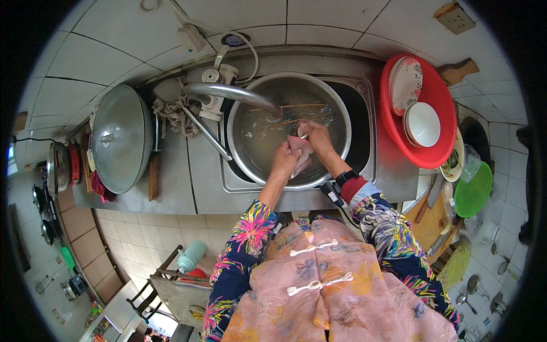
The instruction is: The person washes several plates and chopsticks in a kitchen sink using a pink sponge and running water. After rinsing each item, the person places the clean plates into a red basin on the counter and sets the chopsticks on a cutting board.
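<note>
A large round metal basin [252, 149] sits in the sink, holding cloudy water with several wooden chopsticks [299, 122] in it. Over the basin's near part, my left hand [285, 160] grips a pink cloth [302, 147]. My right hand [315, 136] is closed around a metal utensil, probably a spoon, partly hidden by the fingers and the cloth. The two hands nearly touch. Above the basin's left side reaches the curved metal faucet spout [239, 92].
At the right stands a red plastic basin [444, 128] with floral plates [408, 85] and white bowls [423, 124]. A large lidded pan [122, 141] stands left on the metal counter [171, 184]. Beyond the red basin are a green basket [474, 190] and a cutting board [421, 226] with knives.
</note>
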Action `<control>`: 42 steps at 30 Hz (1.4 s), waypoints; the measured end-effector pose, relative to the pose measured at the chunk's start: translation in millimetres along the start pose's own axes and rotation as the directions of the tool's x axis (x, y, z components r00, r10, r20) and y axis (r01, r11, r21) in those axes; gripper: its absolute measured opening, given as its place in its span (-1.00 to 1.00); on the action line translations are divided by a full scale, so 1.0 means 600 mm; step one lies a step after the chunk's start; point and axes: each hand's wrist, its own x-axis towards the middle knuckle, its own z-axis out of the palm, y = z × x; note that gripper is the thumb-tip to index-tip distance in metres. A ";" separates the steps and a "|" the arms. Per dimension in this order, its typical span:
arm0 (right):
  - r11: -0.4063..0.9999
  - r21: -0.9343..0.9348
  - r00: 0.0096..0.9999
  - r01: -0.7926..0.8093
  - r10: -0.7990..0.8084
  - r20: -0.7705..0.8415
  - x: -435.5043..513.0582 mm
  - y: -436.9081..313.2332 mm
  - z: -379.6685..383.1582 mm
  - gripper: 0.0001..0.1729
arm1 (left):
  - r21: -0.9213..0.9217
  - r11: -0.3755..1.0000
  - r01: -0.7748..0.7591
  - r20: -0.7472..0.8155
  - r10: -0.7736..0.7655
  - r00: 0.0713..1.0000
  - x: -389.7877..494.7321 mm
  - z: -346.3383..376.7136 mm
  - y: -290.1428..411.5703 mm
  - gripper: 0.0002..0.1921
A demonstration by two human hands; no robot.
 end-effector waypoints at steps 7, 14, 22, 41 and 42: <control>0.963 0.234 0.988 -0.132 0.146 -0.042 -0.003 -0.015 -0.011 -0.76 | -0.077 0.997 -0.030 -0.016 0.029 0.999 -0.003 -0.024 -0.007 -0.72; 0.963 0.264 0.993 -0.044 0.070 -0.091 -0.028 -0.018 -0.002 -0.75 | 0.320 0.948 0.009 -0.053 0.009 0.999 0.011 -0.023 -0.002 -0.76; 0.994 0.063 0.996 -0.085 0.084 0.011 -0.051 0.007 0.041 -0.71 | 0.139 0.990 -0.020 -0.152 0.041 0.987 0.013 -0.004 0.023 -0.71; 0.817 0.544 0.962 -0.193 0.265 -0.057 -0.016 0.071 0.058 -0.79 | 0.081 0.990 0.113 0.008 -0.114 0.993 -0.029 -0.043 -0.033 -0.77; 0.801 0.570 0.954 -0.184 0.285 -0.093 -0.005 0.079 0.051 -0.78 | 0.104 0.985 0.135 0.060 -0.142 0.988 -0.034 -0.042 -0.029 -0.76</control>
